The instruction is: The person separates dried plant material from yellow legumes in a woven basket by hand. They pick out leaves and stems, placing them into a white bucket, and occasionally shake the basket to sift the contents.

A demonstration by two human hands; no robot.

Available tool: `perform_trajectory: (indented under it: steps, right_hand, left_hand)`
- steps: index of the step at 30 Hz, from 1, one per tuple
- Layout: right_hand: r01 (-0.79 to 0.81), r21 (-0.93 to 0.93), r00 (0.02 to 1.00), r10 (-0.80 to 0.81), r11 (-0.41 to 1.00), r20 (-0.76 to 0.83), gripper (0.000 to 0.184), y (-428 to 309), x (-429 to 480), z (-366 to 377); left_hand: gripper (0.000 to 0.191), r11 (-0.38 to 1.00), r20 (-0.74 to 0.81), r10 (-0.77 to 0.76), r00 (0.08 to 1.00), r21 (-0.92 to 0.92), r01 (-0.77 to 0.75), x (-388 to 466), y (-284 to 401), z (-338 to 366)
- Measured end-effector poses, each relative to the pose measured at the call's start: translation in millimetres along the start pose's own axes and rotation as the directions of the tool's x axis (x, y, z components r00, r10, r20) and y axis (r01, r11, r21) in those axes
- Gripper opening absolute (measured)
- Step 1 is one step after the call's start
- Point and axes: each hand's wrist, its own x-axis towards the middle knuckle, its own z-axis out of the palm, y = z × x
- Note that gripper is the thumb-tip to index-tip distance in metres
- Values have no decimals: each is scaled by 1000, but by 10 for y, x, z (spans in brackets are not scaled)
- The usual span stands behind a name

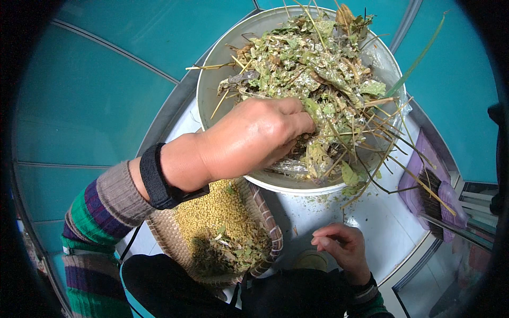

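Observation:
My left hand [254,137] reaches over the near left rim of a large white bucket [294,189]. Its fingertips dip into a heap of dried, crumbled leaves and stems [294,67]; whether they pinch anything is hidden. Below that forearm lies a woven bamboo basket [169,234] of small yellow beans or seeds [210,206], with leaf bits [238,250] piled at its near side. My right hand [342,242] hovers low, right of the basket, fingers loosely curled, thumb near the index finger, with nothing visible in it.
A purple dustpan [413,179] and a brush with dark bristles [429,194] stand at the right. Long dry stems [397,159] stick out over the bucket's right rim. Leaf crumbs lie on the white tiled floor [381,226]. Teal panels [91,99] rise around the work area.

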Motion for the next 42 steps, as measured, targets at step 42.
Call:
perform_trajectory:
  steps: [42]
  right_hand:
    - [235,-523,959,-283,819,-12,12,-578,-118,23]
  left_hand:
    - [9,537,33,-616,787,-713,450,-495,241,-345]
